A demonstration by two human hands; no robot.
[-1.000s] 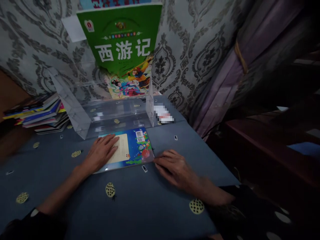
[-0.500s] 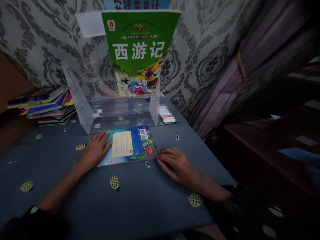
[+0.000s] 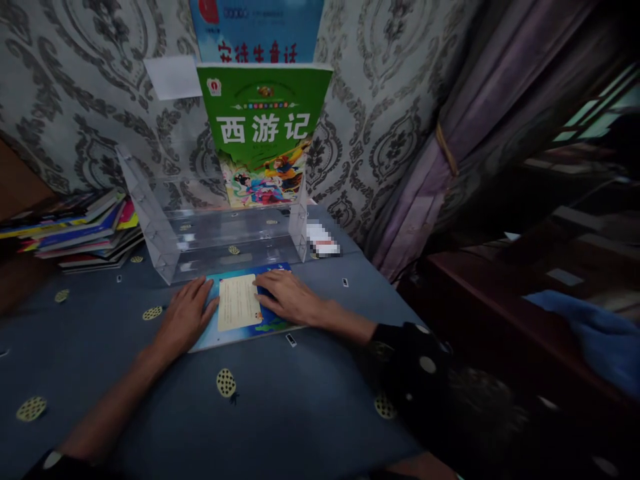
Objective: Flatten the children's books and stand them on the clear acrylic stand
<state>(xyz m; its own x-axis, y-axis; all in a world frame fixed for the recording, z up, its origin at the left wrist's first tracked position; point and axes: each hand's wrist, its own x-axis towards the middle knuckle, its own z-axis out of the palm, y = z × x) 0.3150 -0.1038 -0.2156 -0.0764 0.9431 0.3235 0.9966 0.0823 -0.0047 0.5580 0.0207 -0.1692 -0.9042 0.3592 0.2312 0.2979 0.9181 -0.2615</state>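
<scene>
Here I see both bare hands resting flat on a thin book [image 3: 240, 310] that lies back cover up on the worktop [image 3: 280, 407], which is draped in blue cloth with pale spotted motifs. The book sits toward the far edge of the worktop, just in front of a clear stand [image 3: 220, 233], its far edge touching or nearly touching the stand's base. My left hand [image 3: 185, 317] lies palm down on the book's left part, fingers spread and released, grasping nothing. My right hand [image 3: 287, 300] lies palm down across the book's right part, fingers extended and likewise released, pressing rather than gripping. Between the two hands shows a cream panel of small print on the cover. In the stand a green book [image 3: 263, 127] leans upright, with a blue book [image 3: 257, 30] behind it against the patterned wall. A stack of books [image 3: 83, 230] lies at the far left corner. A purple curtain [image 3: 430, 147] hangs beyond the right edge.
</scene>
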